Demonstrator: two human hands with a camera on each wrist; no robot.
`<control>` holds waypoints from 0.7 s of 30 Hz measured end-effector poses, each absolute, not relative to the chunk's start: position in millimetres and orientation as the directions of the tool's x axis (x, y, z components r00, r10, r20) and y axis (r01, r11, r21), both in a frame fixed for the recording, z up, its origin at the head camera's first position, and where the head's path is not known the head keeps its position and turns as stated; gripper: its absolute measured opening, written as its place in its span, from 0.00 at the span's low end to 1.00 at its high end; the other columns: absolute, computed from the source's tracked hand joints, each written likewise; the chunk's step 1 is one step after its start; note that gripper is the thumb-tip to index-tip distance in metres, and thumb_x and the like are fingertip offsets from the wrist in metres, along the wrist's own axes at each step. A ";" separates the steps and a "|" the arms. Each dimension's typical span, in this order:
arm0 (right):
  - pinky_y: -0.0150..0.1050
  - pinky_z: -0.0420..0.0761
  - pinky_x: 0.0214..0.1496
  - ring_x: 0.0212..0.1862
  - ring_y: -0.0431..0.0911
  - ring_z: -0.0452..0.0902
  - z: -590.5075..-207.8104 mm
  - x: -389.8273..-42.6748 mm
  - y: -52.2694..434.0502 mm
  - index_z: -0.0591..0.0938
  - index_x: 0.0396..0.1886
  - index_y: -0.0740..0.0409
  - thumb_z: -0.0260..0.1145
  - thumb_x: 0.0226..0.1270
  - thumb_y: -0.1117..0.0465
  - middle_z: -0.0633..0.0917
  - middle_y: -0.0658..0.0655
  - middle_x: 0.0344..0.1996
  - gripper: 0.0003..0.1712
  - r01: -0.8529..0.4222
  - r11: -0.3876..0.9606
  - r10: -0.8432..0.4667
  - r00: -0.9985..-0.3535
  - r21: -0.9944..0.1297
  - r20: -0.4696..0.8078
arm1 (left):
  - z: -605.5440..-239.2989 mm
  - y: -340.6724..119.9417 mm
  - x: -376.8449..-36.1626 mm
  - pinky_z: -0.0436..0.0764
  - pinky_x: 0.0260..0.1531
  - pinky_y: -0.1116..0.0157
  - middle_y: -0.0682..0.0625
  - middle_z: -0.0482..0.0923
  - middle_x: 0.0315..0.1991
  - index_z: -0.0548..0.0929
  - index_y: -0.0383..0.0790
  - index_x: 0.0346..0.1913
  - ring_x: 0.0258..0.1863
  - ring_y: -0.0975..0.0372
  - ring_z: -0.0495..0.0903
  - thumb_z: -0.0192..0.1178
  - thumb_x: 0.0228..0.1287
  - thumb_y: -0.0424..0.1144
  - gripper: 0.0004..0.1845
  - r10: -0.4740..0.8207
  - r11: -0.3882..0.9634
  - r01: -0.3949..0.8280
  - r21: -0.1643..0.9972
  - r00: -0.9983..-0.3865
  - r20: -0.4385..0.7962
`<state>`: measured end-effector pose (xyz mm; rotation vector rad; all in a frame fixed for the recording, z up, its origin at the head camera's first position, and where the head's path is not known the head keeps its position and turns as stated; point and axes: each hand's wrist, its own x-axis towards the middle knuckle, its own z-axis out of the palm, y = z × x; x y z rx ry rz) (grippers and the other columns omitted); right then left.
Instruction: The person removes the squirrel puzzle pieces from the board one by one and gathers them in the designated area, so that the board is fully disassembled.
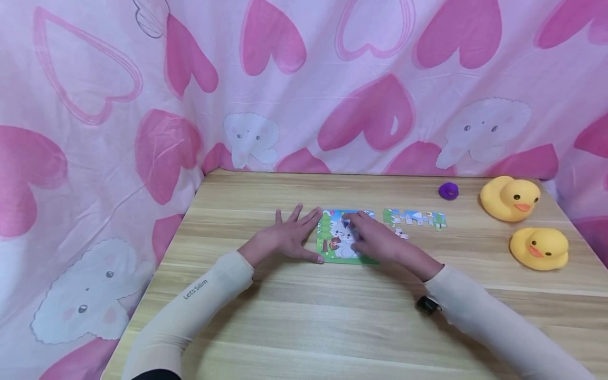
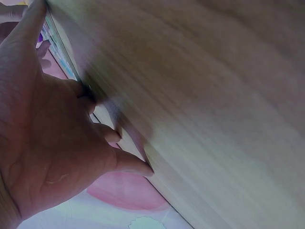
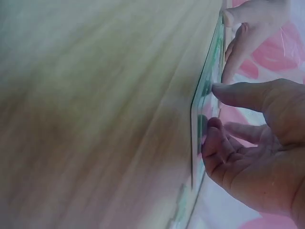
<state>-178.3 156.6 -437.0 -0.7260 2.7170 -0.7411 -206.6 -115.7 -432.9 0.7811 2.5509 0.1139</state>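
- Two forearms in cream sleeves [image 1: 190, 311] were nearest to the head camera, and they reached forward over the wooden surface [image 1: 332, 327].
- On the right wrist a small black object [image 1: 427, 305] was seen; I cannot tell what it was.
- Left hand [image 1: 290, 238] lay flat on the surface with its fingers straight and spread, and it held nothing; its fingertips and thumb touched the left edge of the puzzle board [image 1: 332, 245].
- Right hand [image 1: 375, 238] rested on the right part of the puzzle board, which lay in the middle of the surface, with fingers bent down onto the picture of a white animal.
- Only the right wrist view showed that the fingertips [image 3: 217, 88] pressed on the face of the board [image 3: 207, 90] and did not close around it; whether a piece was under them, I cannot tell.
- Only the left wrist view showed the left palm [image 2: 43, 143] from below, with the fingers [image 2: 136, 167] open against the surface [image 2: 214, 95]; this view was blurred.
- Only the head view showed a row of loose puzzle pieces [image 1: 415, 218] just to the right of the board.
- Further right were a small purple object [image 1: 448, 190] and two yellow rubber ducks [image 1: 510, 198], [image 1: 539, 248], well apart from the hands.
- Behind the surface hung a pink cloth with hearts [image 1: 366, 113].
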 end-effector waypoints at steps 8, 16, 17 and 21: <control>0.37 0.83 0.44 0.44 0.46 0.78 -442.4 -188.8 158.9 0.71 0.76 0.61 0.77 0.64 0.67 0.80 0.61 0.56 0.42 -0.301 0.713 -0.478 -0.869 -0.633 -0.126 | -434.1 -115.9 -206.6 0.32 0.74 0.22 0.61 0.26 0.88 0.31 0.58 0.87 0.87 0.44 0.25 0.58 0.57 0.83 0.68 0.553 0.831 0.517 0.205 -0.729 -0.403; 0.37 0.82 0.45 0.42 0.46 0.78 -445.4 -192.0 160.3 0.76 0.70 0.61 0.78 0.62 0.69 0.80 0.62 0.54 0.36 -0.315 0.689 -0.481 -0.872 -0.653 -0.088 | -432.7 -115.2 -205.6 0.32 0.74 0.22 0.60 0.26 0.89 0.31 0.57 0.87 0.87 0.44 0.25 0.58 0.57 0.83 0.68 0.553 0.831 0.516 0.206 -0.731 -0.400; 0.37 0.82 0.45 0.42 0.46 0.77 -445.1 -192.3 160.1 0.76 0.70 0.61 0.78 0.62 0.69 0.80 0.62 0.53 0.36 -0.316 0.687 -0.482 -0.872 -0.655 -0.085 | -432.5 -115.2 -205.5 0.32 0.74 0.22 0.60 0.26 0.89 0.31 0.57 0.87 0.87 0.44 0.25 0.58 0.57 0.83 0.68 0.553 0.831 0.517 0.204 -0.731 -0.401; 0.38 0.80 0.46 0.42 0.47 0.77 -443.9 -194.0 159.7 0.78 0.69 0.61 0.78 0.63 0.69 0.80 0.61 0.51 0.34 -0.321 0.685 -0.486 -0.870 -0.654 -0.082 | -432.3 -115.4 -205.5 0.32 0.75 0.22 0.60 0.26 0.89 0.31 0.57 0.87 0.87 0.44 0.25 0.58 0.57 0.83 0.68 0.549 0.834 0.513 0.203 -0.732 -0.403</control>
